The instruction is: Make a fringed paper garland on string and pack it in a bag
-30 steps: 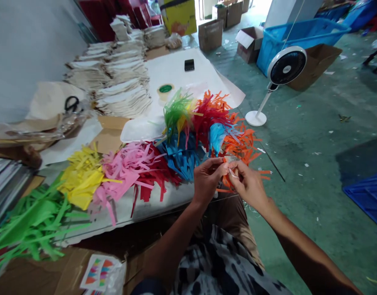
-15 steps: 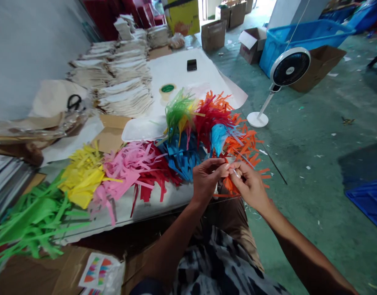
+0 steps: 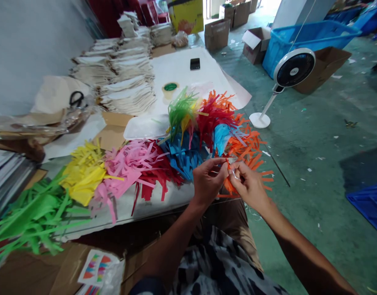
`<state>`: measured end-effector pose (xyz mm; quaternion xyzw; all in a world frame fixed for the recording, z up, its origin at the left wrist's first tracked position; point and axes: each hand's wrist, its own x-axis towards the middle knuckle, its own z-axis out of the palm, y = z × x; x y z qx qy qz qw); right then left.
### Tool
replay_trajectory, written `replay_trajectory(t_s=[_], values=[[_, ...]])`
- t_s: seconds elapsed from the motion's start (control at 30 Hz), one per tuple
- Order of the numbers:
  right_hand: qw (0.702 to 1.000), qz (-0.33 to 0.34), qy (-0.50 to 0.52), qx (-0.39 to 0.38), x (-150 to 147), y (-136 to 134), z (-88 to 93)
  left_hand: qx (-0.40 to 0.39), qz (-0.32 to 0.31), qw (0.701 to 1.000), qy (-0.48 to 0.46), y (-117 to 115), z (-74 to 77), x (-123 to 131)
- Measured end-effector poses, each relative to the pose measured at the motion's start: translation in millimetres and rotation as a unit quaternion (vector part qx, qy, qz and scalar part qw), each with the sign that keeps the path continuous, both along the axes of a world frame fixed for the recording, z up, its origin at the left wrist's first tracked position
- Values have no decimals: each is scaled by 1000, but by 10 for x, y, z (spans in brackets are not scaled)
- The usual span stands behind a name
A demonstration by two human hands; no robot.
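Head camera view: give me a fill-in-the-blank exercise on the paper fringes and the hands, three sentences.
The left hand and right hand pinch a paper fringe coloured ____.
The yellow pile lies between the green pile and the ____ pile.
The white fan stands on the ____.
Missing words: orange; pink; floor.

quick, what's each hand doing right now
Left hand: closed, pinching the orange paper fringe.
Right hand: closed, pinching the same fringe.
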<state>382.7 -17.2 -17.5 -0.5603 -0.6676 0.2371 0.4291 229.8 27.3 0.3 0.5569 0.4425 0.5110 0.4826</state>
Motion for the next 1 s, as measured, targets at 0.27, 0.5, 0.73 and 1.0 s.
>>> replay_trajectory(t_s=[0.27,0.5,0.73,1.0], values=[[999,-5,-46,27,-9,7,-33,6,9,999,41,-6,14,10],[999,1,-34,11,-20,10,-12,-3,-14,1000,27,-10,19,-28],[999,-12,30,-7,-38,21,-23,-20,-20,1000,-8,-7,-5,-17],[998,8,54,-23,-39,41,18,1,-63,998,-33,24,-7,-68]])
